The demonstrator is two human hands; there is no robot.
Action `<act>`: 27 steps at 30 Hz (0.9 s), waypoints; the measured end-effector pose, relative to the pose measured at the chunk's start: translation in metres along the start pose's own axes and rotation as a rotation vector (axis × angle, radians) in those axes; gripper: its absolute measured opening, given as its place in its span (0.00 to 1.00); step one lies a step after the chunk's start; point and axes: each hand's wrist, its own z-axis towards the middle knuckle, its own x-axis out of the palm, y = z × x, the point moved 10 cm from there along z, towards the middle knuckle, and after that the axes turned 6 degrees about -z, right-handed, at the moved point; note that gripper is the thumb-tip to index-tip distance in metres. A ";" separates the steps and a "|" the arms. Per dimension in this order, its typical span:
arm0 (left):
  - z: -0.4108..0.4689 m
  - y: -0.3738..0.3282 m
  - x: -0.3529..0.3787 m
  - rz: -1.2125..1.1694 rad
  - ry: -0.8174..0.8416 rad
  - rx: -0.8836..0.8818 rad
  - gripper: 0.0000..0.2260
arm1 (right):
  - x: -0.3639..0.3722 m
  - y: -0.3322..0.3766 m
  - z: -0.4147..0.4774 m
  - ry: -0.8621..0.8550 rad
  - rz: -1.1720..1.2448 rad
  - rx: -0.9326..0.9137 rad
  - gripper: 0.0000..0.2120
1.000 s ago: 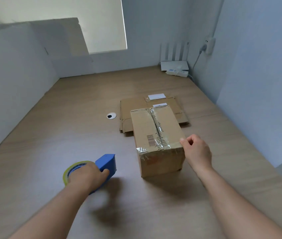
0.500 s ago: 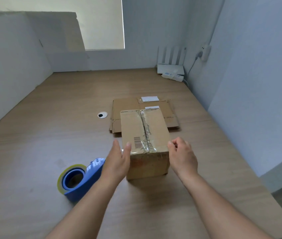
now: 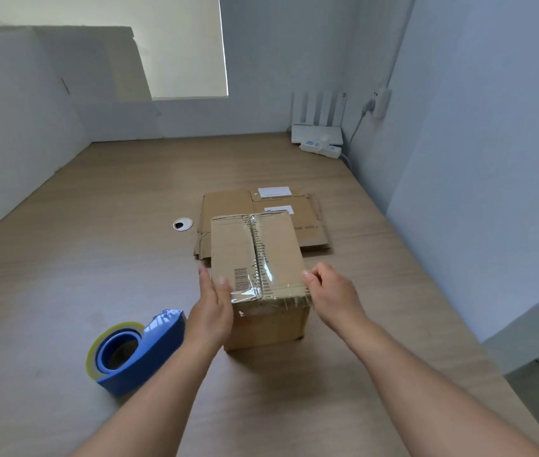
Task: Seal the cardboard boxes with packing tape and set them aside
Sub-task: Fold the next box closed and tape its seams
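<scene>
Head view shows cardboard box (image 3: 281, 245) sealed with crinkled clear tape (image 3: 256, 255).

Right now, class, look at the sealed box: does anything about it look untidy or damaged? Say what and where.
The tape on the cardboard box is wrinkled along the top seam and bunches into crumpled folds over the near top edge. Nothing else stands out.

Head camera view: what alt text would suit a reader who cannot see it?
A person's left hand and right hand hold the sides of a brown cardboard box sealed with clear tape on a wooden table. A blue tape dispenser lies to its left; flattened brown cardboard lies behind it.
</scene>
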 end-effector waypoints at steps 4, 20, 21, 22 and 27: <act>-0.005 -0.017 0.007 0.412 0.163 0.141 0.36 | 0.007 0.032 0.002 0.199 -0.533 -0.242 0.46; 0.006 0.003 0.000 0.399 0.659 0.142 0.38 | 0.018 0.021 -0.005 0.502 -0.645 -0.563 0.39; 0.004 0.002 -0.002 0.379 0.703 0.118 0.40 | 0.014 0.020 -0.005 0.511 -0.651 -0.559 0.39; 0.004 0.000 -0.004 0.381 0.734 0.107 0.40 | 0.011 0.021 -0.002 0.506 -0.653 -0.561 0.38; 0.020 -0.010 -0.008 0.690 0.588 0.242 0.35 | 0.012 0.040 0.005 0.364 -0.769 -0.681 0.33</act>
